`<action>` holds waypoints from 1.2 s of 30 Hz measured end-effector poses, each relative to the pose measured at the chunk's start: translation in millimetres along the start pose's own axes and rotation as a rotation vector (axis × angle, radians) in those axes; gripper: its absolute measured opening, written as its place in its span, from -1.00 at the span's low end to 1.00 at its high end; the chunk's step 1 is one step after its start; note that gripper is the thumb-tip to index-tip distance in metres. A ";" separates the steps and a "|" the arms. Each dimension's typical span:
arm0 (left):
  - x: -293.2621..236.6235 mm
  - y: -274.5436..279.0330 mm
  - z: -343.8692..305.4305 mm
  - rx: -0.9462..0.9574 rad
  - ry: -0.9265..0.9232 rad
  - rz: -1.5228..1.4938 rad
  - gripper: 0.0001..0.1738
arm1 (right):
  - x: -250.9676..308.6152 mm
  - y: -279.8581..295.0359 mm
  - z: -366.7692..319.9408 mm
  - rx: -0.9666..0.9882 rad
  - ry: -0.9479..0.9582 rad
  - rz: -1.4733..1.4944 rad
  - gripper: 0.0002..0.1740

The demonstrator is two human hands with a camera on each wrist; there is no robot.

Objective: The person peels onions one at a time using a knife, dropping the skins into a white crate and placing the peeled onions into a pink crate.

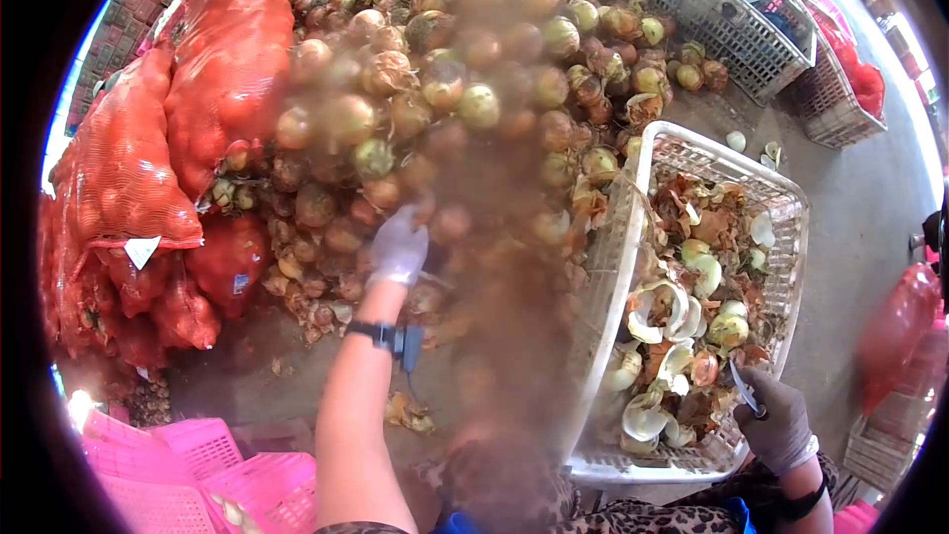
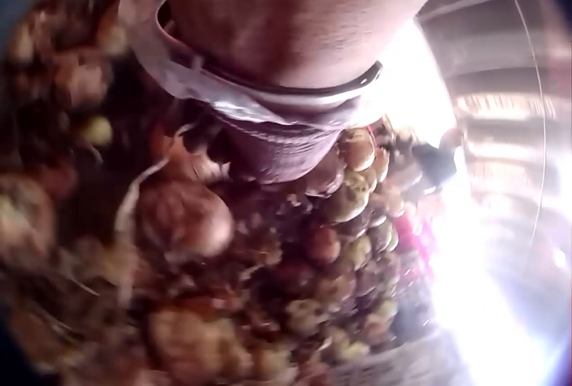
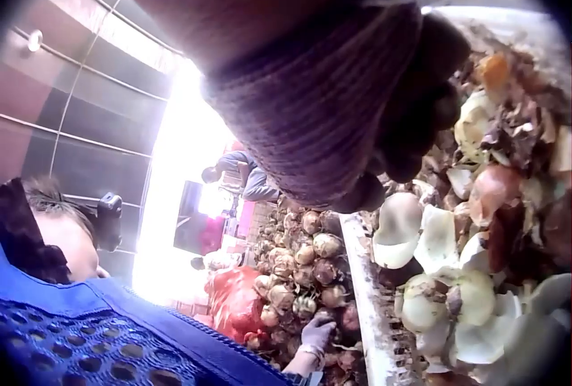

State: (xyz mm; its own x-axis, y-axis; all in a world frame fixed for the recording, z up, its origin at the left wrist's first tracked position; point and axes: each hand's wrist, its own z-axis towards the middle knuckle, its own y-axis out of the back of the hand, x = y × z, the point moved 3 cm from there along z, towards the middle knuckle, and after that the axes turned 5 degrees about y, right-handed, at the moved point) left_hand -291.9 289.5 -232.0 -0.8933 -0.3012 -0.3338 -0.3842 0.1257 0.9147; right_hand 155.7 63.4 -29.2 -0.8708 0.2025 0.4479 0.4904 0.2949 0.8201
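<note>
The left hand, in a pale glove, reaches into a heap of onions; its fingertips are at the onions, and no onion shows clearly in its grasp. In the left wrist view the glove cuff hides the fingers, with a brown onion nearby. The right hand, in a grey glove, grips a small knife over the near right corner of a white crate. Peels and pale onion layers lie inside the crate, along with a partly peeled onion.
Red mesh sacks are stacked at the left, and pink crates stand at the lower left. More crates are at the upper right. Another person appears in the background. A blurred smear covers the middle of the head view.
</note>
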 end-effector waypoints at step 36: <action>-216.1 211.1 -299.8 0.791 -0.619 -0.980 0.07 | 96.4 9.4 -72.6 -0.199 0.643 0.742 -0.44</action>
State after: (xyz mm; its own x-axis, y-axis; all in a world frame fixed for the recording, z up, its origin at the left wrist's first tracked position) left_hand -110.0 97.7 101.5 -0.0660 -0.1420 -0.9877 -0.7462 0.6642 -0.0456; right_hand 73.8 17.9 47.5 -0.2285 -0.2893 0.9296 0.9537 0.1251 0.2734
